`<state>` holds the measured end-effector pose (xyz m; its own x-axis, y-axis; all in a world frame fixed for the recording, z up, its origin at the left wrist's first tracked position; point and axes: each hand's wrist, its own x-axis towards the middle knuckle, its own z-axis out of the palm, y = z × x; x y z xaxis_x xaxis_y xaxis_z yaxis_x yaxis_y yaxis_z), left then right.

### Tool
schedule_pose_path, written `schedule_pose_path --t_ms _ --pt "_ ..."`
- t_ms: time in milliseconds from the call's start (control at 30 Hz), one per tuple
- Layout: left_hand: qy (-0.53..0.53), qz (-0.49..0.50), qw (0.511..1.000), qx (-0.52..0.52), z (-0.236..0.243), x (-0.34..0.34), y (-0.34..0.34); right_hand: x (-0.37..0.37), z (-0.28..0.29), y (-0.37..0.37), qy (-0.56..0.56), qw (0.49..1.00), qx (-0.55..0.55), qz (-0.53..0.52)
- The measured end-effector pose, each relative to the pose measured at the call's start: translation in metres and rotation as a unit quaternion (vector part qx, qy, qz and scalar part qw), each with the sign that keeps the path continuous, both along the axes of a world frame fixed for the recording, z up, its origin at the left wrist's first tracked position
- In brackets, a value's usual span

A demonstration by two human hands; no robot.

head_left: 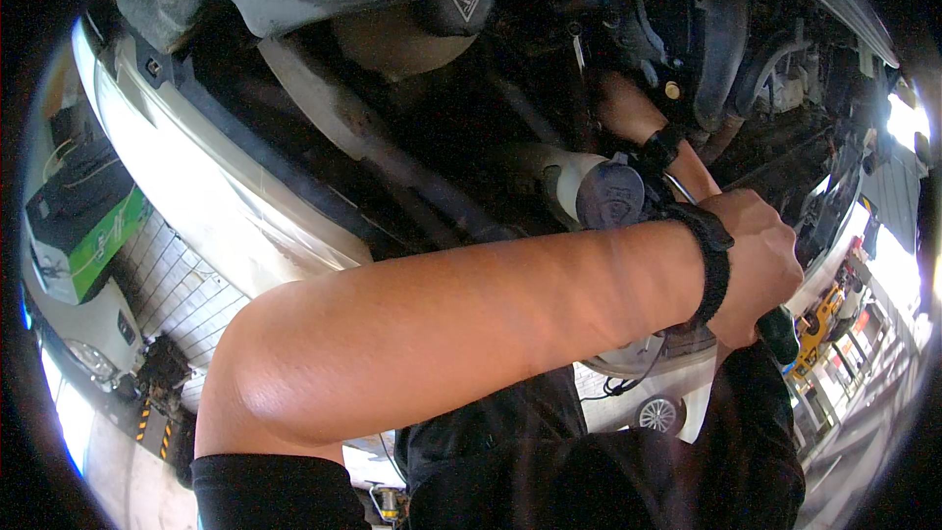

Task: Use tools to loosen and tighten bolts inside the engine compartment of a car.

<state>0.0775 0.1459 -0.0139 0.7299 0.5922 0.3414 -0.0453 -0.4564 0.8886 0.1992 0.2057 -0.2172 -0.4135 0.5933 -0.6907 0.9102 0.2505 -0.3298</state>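
Observation:
My left forearm crosses the middle. My left hand (756, 255) is curled in a fist at the right, where a thin metal rod (679, 188) runs into it. Behind it my right hand (620, 98) reaches up into the dark engine bay, its fingers lost in shadow, beside a long silver wrench (579, 47). Just above my left wrist is a grey cap (608, 194) on a white reservoir (567, 182). A tank (392, 44) with a dark cap and triangle label sits higher up.
The car's white front edge (162, 167) curves down the left, with a green-and-black box (93, 221) beyond it. Hoses (716, 49) fill the upper right. Yellow equipment (814, 324) stands in the workshop at right; a silver wheel (657, 414) shows below.

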Motion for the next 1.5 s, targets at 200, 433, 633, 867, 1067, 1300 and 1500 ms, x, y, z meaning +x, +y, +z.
schedule_pose_path --t_ms 200,433,633,867,1067,1300,1500 --pt "0.057 -0.05 0.997 -0.021 0.013 0.001 0.007 0.03 -0.014 0.008 0.061 0.997 0.007 -0.047" --pt "0.087 -0.063 0.994 -0.004 0.021 0.005 0.011 0.028 0.058 0.013 0.04 0.996 0.084 -0.008" --pt "0.092 -0.035 0.995 -0.007 0.02 0.0 0.009 0.025 0.095 0.014 0.089 0.995 0.005 -0.048" --pt "0.083 0.0 0.992 0.1 0.019 -0.001 0.003 0.07 0.218 -0.02 0.178 0.979 0.052 -0.083" --pt "0.054 0.001 0.987 0.149 0.026 0.006 -0.013 0.145 0.321 -0.126 0.1 0.942 0.122 -0.295" --pt "0.104 0.02 0.985 0.139 0.115 0.0 -0.07 0.235 0.43 -0.322 0.205 0.796 0.112 -0.559" --pt "0.195 0.062 0.974 0.095 0.119 -0.055 -0.158 0.264 0.441 -0.483 0.161 0.685 0.251 -0.665"
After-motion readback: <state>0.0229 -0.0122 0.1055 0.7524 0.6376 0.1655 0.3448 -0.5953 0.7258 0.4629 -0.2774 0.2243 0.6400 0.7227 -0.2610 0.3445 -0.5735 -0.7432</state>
